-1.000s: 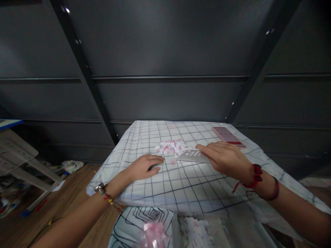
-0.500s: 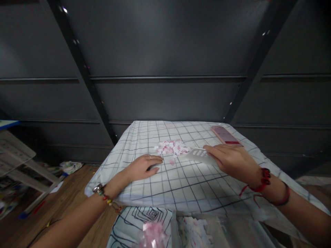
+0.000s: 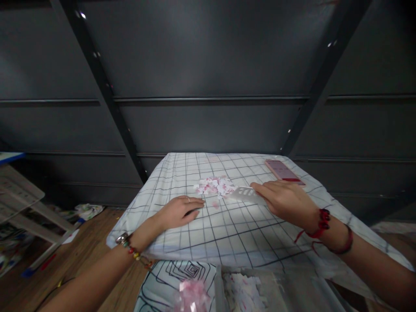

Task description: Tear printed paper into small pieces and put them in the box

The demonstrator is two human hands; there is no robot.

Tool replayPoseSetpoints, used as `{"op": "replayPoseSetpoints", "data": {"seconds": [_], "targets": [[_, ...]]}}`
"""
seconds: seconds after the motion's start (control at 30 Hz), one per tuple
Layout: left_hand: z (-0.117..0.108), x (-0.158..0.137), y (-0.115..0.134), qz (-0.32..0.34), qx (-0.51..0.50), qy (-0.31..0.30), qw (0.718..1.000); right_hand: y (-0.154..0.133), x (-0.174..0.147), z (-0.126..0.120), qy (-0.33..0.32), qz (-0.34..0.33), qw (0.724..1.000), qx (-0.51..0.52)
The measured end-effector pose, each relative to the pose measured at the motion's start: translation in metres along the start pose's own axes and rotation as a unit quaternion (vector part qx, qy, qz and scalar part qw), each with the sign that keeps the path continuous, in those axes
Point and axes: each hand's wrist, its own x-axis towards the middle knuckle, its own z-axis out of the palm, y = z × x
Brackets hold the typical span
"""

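A white slotted plastic scoop (image 3: 245, 195) is in my right hand (image 3: 282, 199), its flat front edge low over the cloth beside a small heap of pink and white paper-like scraps (image 3: 214, 186). My left hand (image 3: 180, 211) lies flat on the checked cloth (image 3: 208, 234), fingers stretched toward the heap, holding nothing. One loose pink scrap (image 3: 215, 204) sits just past its fingertips. The scoop's handle is hidden inside my right fist.
A pink phone (image 3: 282, 170) lies at the table's back right. Below the front edge are a clear plastic box (image 3: 218, 286) with white scraps inside and a pink bundle (image 3: 192, 294). A dark panelled wall (image 3: 208, 125) stands behind; a white stool-like frame (image 3: 26, 195) is at left.
My right hand has moved a little to the left with the scoop, bringing its edge closer to the heap. My left hand stays in place.
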Motion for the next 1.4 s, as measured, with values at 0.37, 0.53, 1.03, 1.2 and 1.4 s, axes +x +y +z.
{"op": "replayPoseSetpoints", "data": {"seconds": [0.37,0.53,1.03,1.2,1.4], "targets": [[0.008,-0.001,-0.019,-0.110,-0.157,0.150,0.970,-0.005,0.006,-0.002,0.011,0.003,1.000,0.006],[0.012,-0.004,-0.022,-0.149,-0.231,0.174,0.945,-0.013,0.009,-0.002,0.016,0.008,1.000,0.021],[0.011,-0.004,-0.018,-0.146,-0.256,0.182,0.938,-0.018,0.014,-0.006,0.022,0.005,0.999,0.033],[0.006,-0.004,-0.018,-0.179,-0.089,0.230,0.952,-0.018,0.018,-0.006,0.022,0.012,0.999,0.038],[0.008,-0.004,-0.021,-0.299,0.065,0.190,0.933,-0.024,0.047,-0.007,0.013,-0.014,0.999,0.044]]}}
